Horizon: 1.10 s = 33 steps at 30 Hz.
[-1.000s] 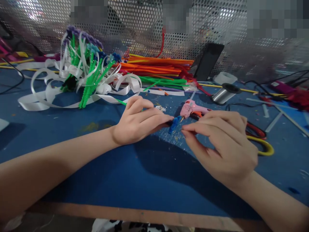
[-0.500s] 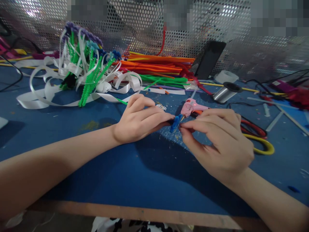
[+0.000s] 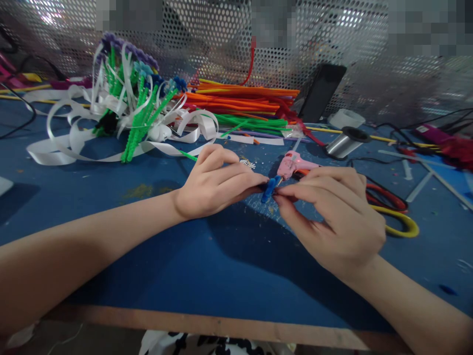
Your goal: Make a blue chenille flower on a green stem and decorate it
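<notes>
My left hand [image 3: 216, 182] is closed, fingers pinched around a green stem [image 3: 188, 156] that ends in a small blue fuzzy piece [image 3: 268, 189]. My right hand [image 3: 332, 217] pinches thumb and forefinger at the right side of that blue piece, touching it. Both hands rest low over the blue table [image 3: 185, 256]. A pink glue gun [image 3: 293, 165] lies just behind the blue piece, its nozzle pointing at it.
A bunch of green-stemmed flowers with white ribbon [image 3: 125, 113] lies back left. Orange, red and green pipe cleaners [image 3: 244, 106] are stacked behind. A metal spool [image 3: 345, 140], a dark phone [image 3: 320, 91], red and yellow scissors [image 3: 395, 214] and cables sit to the right. Perforated metal wall behind.
My right hand has moved left and closed its pinch onto the blue piece. My left hand has stayed put.
</notes>
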### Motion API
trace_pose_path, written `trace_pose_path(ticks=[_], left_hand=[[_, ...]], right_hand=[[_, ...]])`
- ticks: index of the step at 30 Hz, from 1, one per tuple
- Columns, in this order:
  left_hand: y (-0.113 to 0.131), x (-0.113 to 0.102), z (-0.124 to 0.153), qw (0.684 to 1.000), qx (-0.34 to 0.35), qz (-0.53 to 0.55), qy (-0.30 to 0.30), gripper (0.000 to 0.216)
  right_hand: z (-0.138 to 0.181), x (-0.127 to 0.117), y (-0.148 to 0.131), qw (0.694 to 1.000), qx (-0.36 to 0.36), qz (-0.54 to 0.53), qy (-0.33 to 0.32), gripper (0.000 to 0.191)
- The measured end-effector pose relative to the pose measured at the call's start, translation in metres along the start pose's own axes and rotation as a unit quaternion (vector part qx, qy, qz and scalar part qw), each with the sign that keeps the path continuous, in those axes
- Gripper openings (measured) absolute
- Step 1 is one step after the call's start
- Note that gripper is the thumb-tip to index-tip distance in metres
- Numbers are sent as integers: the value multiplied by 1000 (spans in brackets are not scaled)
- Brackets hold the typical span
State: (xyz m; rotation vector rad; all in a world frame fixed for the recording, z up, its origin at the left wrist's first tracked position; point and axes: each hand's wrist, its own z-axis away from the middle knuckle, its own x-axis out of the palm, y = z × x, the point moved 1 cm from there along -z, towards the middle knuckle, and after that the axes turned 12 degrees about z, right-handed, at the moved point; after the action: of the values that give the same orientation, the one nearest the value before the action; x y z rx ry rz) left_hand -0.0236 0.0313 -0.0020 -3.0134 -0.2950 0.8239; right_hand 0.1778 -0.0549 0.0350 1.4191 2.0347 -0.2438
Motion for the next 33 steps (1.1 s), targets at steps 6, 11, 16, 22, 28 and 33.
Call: trace_pose_path(ticks=[6, 11, 16, 22, 28, 33], left_hand=[[-1, 1, -1, 1000, -4, -3, 23, 15], [-1, 0, -2, 999, -17, -9, 40, 12], [-1, 0, -1, 999, -18, -15, 39, 11], [-2, 1, -2, 999, -11, -2, 49, 10], [-2, 0, -2, 999, -10, 0, 43, 9], [-2, 0, 0, 999, -9, -10, 34, 10]], right_hand=[[1, -3, 1, 1000, 3, -18, 0, 14], [1, -7, 1, 999, -19, -32, -5, 21], [1, -7, 0, 999, -37, -31, -2, 22], [0, -5, -1, 999, -38, -38, 9, 20], [0, -5, -1, 998, -40, -45, 4, 23], [0, -6, 0, 998, -37, -41, 7, 23]])
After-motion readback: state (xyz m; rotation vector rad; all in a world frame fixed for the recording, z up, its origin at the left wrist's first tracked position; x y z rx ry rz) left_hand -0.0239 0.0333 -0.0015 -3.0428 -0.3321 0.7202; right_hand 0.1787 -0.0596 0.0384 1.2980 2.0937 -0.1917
